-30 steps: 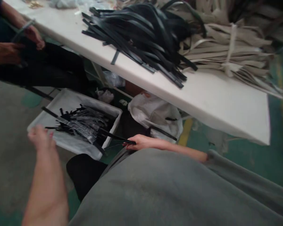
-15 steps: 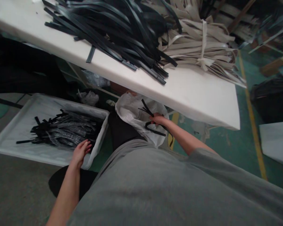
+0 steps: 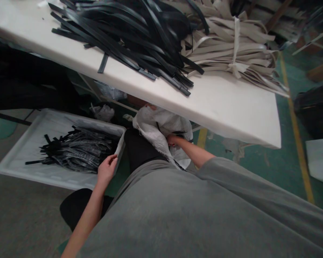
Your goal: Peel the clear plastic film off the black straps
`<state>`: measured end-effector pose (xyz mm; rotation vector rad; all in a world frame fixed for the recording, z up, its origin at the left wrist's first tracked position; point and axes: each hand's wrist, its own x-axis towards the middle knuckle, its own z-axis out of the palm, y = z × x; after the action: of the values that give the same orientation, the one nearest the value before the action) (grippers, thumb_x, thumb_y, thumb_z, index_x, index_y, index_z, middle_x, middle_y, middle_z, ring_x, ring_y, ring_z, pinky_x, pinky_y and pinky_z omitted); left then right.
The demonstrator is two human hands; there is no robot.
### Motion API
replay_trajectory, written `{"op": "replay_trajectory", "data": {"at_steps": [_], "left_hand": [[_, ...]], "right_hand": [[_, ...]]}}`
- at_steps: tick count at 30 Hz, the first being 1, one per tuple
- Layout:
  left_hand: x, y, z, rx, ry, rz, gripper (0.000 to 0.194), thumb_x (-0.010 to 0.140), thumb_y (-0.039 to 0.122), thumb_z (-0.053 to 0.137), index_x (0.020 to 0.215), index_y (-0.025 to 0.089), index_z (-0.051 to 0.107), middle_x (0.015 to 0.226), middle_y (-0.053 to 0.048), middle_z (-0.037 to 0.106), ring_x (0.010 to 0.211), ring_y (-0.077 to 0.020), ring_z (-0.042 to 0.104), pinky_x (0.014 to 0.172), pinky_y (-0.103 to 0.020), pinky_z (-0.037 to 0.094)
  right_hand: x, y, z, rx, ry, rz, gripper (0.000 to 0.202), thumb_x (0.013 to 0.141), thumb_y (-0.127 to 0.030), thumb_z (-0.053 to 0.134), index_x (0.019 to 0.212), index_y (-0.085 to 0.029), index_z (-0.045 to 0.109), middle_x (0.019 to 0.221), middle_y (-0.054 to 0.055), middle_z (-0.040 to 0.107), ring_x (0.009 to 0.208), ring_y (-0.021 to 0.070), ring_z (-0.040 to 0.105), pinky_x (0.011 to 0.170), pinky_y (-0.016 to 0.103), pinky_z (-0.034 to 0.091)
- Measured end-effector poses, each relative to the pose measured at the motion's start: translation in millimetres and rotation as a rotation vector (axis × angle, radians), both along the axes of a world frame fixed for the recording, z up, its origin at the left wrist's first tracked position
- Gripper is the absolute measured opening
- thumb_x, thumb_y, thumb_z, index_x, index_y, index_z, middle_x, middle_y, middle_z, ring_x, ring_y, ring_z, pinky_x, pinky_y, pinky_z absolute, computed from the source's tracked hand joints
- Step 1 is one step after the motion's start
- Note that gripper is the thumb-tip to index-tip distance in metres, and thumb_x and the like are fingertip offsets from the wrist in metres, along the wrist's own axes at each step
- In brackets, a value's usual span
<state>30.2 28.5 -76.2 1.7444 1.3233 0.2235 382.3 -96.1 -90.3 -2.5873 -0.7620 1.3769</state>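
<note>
Desk (image 3: 247,111) edge overhangs the white sack (image 3: 148,125), right of the tray (image 3: 18,157) holding black strips (image 3: 78,152). Left hand (image 3: 106,170): loosely open near tray's right rim. Right hand (image 3: 172,139): at sack mouth, grip indeterminable.

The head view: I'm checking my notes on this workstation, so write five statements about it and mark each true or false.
1. Long glossy black strips lie on the smooth white table. True.
2. The tied bundle of flat beige strips lies to the left of the glossy ones in the picture. False: it lies to their right.
3. Dull black strips lie in the rectangular white plastic tray. True.
4. The person's left hand is on the table. False: it is lower, at the tray's edge.
5. The person's right hand is at the opening of the crumpled white sack. True.
</note>
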Motion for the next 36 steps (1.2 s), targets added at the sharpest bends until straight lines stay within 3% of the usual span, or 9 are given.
{"op": "replay_trajectory", "data": {"at_steps": [4,7,12,17,21,26,31,33,36], "left_hand": [[71.0,-9.5,32.5,0.254,-0.211,-0.311,0.028,0.085,0.034,0.053,0.105,0.021,0.068,0.113,-0.010,0.069,0.107,-0.0250,0.062,0.100,-0.040,0.045],[114.5,-24.1,48.0,0.262,-0.350,-0.521,0.024,0.087,0.029,0.054,0.104,0.021,0.068,0.111,-0.009,0.070,0.108,-0.0233,0.061,0.100,-0.040,0.045],[136.5,-44.7,48.5,0.142,-0.395,-0.619,0.022,0.089,0.030,0.053,0.102,0.021,0.068,0.103,-0.006,0.071,0.099,-0.0196,0.064,0.091,-0.034,0.049],[133.5,-52.1,48.1,0.049,-0.357,-0.522,0.031,0.086,0.035,0.058,0.113,0.020,0.065,0.111,-0.009,0.068,0.101,-0.0217,0.064,0.087,-0.034,0.051],[127.3,-48.0,73.8,0.131,-0.475,-0.338,0.063,0.077,0.037,0.070,0.134,0.022,0.049,0.135,-0.011,0.055,0.119,-0.0249,0.056,0.093,-0.037,0.049],[98.4,-37.0,106.5,0.115,-0.488,-0.301,0.028,0.077,0.036,0.070,0.100,0.020,0.067,0.099,-0.005,0.070,0.096,-0.0213,0.063,0.091,-0.036,0.048],[51.6,-35.6,109.1,-0.126,-0.653,-0.008,0.037,0.075,0.040,0.071,0.104,0.018,0.061,0.090,-0.004,0.069,0.079,-0.0162,0.064,0.073,-0.028,0.051],[32.3,-37.6,111.6,-0.024,-0.644,0.140,0.031,0.078,0.039,0.069,0.099,0.018,0.062,0.081,-0.001,0.067,0.072,-0.0138,0.062,0.068,-0.026,0.050],[3.2,-42.6,120.0,0.421,-0.498,0.247,0.014,0.082,0.033,0.066,0.086,0.020,0.066,0.079,-0.001,0.066,0.074,-0.0135,0.061,0.071,-0.026,0.050]], "right_hand": [[-6.2,-16.0,14.7,0.021,-0.104,-0.014,0.015,0.084,-0.025,0.066,0.084,-0.010,0.068,0.079,0.010,0.070,0.079,0.0198,0.067,0.065,0.025,0.048],[-3.3,-34.9,37.8,0.140,-0.186,-0.042,0.021,0.086,-0.030,0.059,0.090,-0.012,0.069,0.081,0.012,0.071,0.082,0.0205,0.067,0.063,0.023,0.044],[0.0,-52.0,85.6,0.316,-0.161,-0.069,0.035,0.087,-0.043,0.051,0.071,-0.014,0.064,0.061,0.003,0.065,0.054,0.0130,0.058,0.054,0.022,0.042],[-12.6,-36.4,131.2,0.627,0.055,-0.068,0.041,0.080,-0.044,0.056,0.048,-0.018,0.050,0.043,-0.002,0.050,0.042,0.0090,0.044,0.047,0.023,0.037],[-37.6,-13.3,156.9,0.695,0.284,-0.020,0.035,0.077,-0.044,0.060,0.055,-0.017,0.057,0.041,-0.004,0.049,0.039,0.0079,0.041,0.044,0.022,0.035],[-76.2,24.6,166.4,0.798,0.309,0.105,0.032,0.078,-0.042,0.059,0.060,-0.015,0.060,0.044,-0.004,0.050,0.042,0.0079,0.044,0.045,0.021,0.037],[-109.9,63.4,162.2,0.849,0.346,0.241,0.034,0.080,-0.046,0.060,0.076,-0.013,0.068,0.058,0.000,0.060,0.050,0.0095,0.051,0.044,0.020,0.041],[-122.0,76.6,162.3,0.859,0.365,0.298,0.036,0.079,-0.048,0.060,0.079,-0.013,0.070,0.063,0.000,0.061,0.052,0.0097,0.051,0.043,0.019,0.041],[-139.4,94.1,167.7,0.878,0.436,0.303,0.034,0.077,-0.045,0.061,0.083,-0.014,0.072,0.070,0.001,0.064,0.056,0.0105,0.052,0.044,0.019,0.043]]}}
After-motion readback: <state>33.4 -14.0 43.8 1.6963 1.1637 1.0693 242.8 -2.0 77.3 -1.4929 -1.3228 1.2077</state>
